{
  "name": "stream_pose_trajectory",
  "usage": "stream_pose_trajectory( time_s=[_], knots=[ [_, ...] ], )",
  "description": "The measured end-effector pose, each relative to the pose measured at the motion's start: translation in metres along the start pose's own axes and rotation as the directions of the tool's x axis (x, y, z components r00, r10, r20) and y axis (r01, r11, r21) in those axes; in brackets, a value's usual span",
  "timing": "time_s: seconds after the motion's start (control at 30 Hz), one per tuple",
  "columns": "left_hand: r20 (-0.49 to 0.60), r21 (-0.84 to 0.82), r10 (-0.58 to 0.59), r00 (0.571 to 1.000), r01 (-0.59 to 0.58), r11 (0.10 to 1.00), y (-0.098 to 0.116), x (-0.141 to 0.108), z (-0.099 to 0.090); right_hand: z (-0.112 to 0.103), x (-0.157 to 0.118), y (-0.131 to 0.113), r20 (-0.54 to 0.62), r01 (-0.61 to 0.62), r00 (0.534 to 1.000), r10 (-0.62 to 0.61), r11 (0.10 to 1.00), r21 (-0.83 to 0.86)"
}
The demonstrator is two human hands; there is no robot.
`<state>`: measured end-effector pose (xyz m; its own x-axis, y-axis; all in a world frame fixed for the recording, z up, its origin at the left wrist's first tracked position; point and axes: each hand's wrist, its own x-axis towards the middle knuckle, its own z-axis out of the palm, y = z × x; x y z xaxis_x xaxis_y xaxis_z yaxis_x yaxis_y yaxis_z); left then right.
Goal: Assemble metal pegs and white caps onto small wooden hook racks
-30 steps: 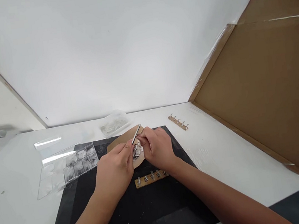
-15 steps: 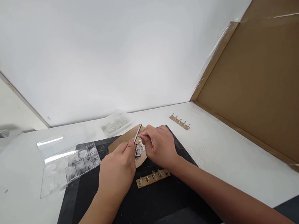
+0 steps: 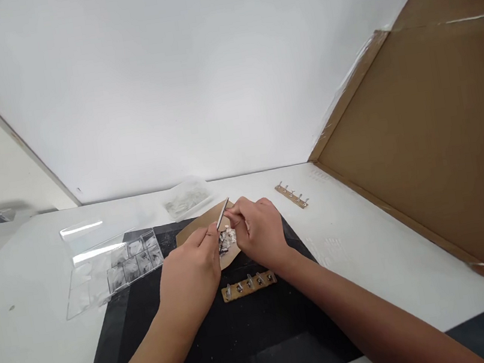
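My left hand (image 3: 193, 264) is closed around the lower end of a thin, pale, dark-edged strip that looks like a nail file (image 3: 222, 213), which tilts up to the right. Close beside it, my right hand (image 3: 258, 227) is pinched, fingertips at the strip's edge; whatever lies between them is too small to make out. Beneath both hands lies a brown sheet (image 3: 198, 223) bearing a heap of small whitish and dark flakes (image 3: 227, 239). Nearer me, a wooden strip (image 3: 248, 286) carries several clear nail tips standing on small metal holders.
A clear compartment box (image 3: 134, 264) with its lid raised sits at left. Behind the sheet stands a translucent tray (image 3: 188, 200) of clear pieces. A second holder strip (image 3: 292, 195) lies back right. The black mat (image 3: 247, 338) covers the front; a cardboard panel (image 3: 426, 166) rises at right.
The view has shifted very slightly. My right hand has moved a touch upward along the strip; my left hand keeps its grip, and the other things stay in place.
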<state>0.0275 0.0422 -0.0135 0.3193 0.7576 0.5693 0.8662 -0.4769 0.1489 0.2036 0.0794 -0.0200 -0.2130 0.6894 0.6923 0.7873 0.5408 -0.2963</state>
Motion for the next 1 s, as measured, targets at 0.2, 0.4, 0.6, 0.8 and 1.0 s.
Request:
stream_pose_trajectory(
  time_s=[0.2,0.4,0.6,0.8,1.0],
  knots=[
    [0.001,-0.027,0.000,1.000,0.000,1.000,-0.0009,-0.0021,-0.0002,-0.0006,0.0001,-0.0007,0.009,-0.006,1.000,0.006,1.000,0.028],
    [0.002,-0.048,-0.009,1.000,0.009,0.999,0.0011,-0.0020,0.0021,-0.0031,0.0027,0.0028,0.019,-0.007,1.000,0.006,0.997,0.079],
    [0.002,-0.085,-0.015,1.000,0.015,0.996,0.0020,-0.0017,0.0035,-0.0010,0.0002,0.0050,0.002,0.003,1.000,-0.003,0.999,0.053],
    [-0.006,-0.189,-0.018,1.000,0.017,0.982,-0.0015,0.0000,0.0054,0.0005,-0.0015,0.0010,-0.033,-0.018,0.999,0.019,0.999,0.045],
    [-0.026,-0.386,-0.036,0.999,0.024,0.922,-0.0027,0.0025,0.0052,-0.0016,-0.0039,0.0023,-0.033,0.002,0.999,0.001,0.995,0.102]
  ],
)
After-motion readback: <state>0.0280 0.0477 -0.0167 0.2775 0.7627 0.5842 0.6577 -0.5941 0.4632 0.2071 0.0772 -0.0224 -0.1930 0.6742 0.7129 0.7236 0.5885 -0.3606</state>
